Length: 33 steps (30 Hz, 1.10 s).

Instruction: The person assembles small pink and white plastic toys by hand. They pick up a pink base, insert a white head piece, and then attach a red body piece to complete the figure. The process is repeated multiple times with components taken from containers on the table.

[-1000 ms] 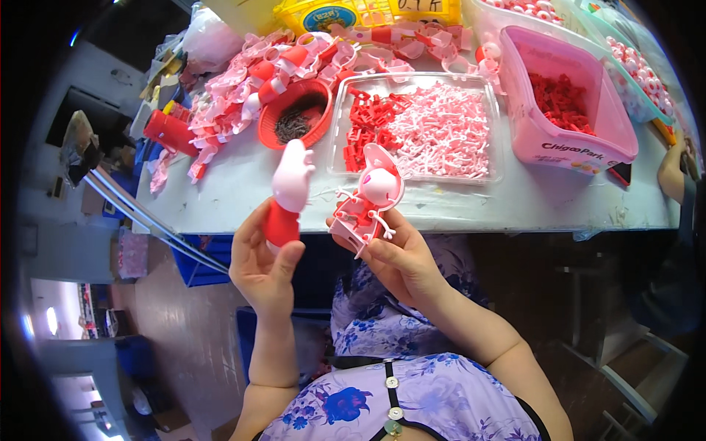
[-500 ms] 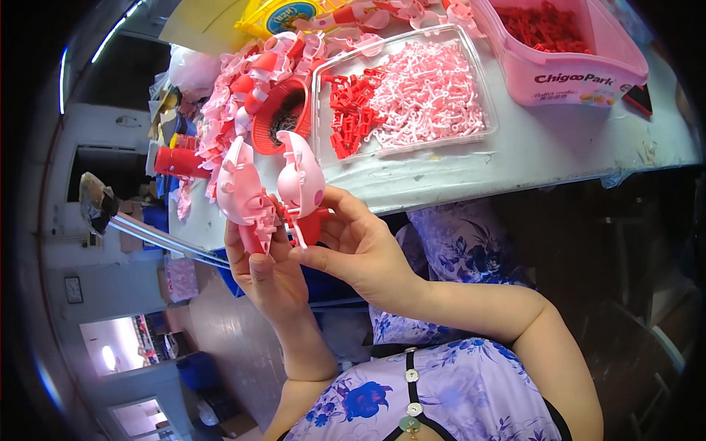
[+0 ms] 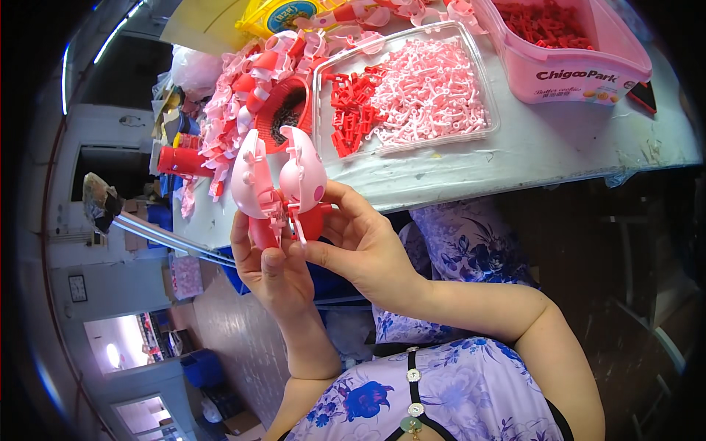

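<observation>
Both my hands hold up the two halves of a pink-and-red plastic toy figure, close in front of the table edge. My left hand [image 3: 279,283] is closed round the left toy half [image 3: 252,184], whose hollow inner side with moulded posts faces the other half. Pinched in my right hand [image 3: 375,257] is the right toy half [image 3: 303,176], with a round pink cheek mark. A thin pale pink limb piece [image 3: 301,229] sticks out below it, by my right thumb. The halves lean close together at the bottom, with a gap between their tops.
A clear tray [image 3: 412,149] holds small pink limb pieces [image 3: 430,92] and red clips [image 3: 354,110]. Left of it stand a red ribbed bowl [image 3: 266,117] of small dark pieces and a heap of pink-and-red shells [image 3: 232,110]. A pink tub [image 3: 515,77] of red parts stands at the right.
The left toy half has swung toward the right half, so the gap between them is narrower. Both hands still hold their halves; the right hand has barely moved.
</observation>
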{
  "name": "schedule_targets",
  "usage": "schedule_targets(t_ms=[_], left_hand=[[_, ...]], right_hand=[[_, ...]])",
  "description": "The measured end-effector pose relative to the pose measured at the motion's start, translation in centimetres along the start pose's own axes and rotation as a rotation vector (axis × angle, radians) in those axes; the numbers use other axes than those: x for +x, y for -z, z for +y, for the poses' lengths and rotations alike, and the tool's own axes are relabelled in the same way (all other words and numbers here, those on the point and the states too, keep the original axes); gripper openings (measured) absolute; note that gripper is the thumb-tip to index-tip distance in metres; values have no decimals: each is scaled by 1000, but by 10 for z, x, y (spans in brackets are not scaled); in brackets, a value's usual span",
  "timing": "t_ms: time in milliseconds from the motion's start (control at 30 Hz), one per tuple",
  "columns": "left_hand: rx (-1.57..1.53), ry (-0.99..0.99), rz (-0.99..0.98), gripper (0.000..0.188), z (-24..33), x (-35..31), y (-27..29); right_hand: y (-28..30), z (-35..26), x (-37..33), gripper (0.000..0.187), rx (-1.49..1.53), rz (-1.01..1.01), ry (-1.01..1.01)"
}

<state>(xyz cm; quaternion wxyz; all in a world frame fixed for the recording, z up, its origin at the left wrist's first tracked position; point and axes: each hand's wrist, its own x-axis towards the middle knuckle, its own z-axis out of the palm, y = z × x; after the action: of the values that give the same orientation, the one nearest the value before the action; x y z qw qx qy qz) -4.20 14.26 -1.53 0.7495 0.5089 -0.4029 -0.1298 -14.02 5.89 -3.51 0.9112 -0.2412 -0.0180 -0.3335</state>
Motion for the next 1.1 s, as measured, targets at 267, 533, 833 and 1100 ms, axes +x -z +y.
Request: schedule_targets(t_ms=[267, 533, 833, 1100], left_hand=[[-3, -6, 10, 65, -2, 1, -2], [-32, 16, 79, 67, -1, 2, -8], [-18, 31, 83, 68, -1, 3, -14], [-22, 20, 88, 67, -2, 2, -14]], right_hand=[[-1, -4, 1, 63, 32, 19, -24], [0, -2, 1, 58, 31, 16, -26], [1, -3, 3, 58, 23, 9, -28], [1, -3, 2, 58, 7, 11, -26]])
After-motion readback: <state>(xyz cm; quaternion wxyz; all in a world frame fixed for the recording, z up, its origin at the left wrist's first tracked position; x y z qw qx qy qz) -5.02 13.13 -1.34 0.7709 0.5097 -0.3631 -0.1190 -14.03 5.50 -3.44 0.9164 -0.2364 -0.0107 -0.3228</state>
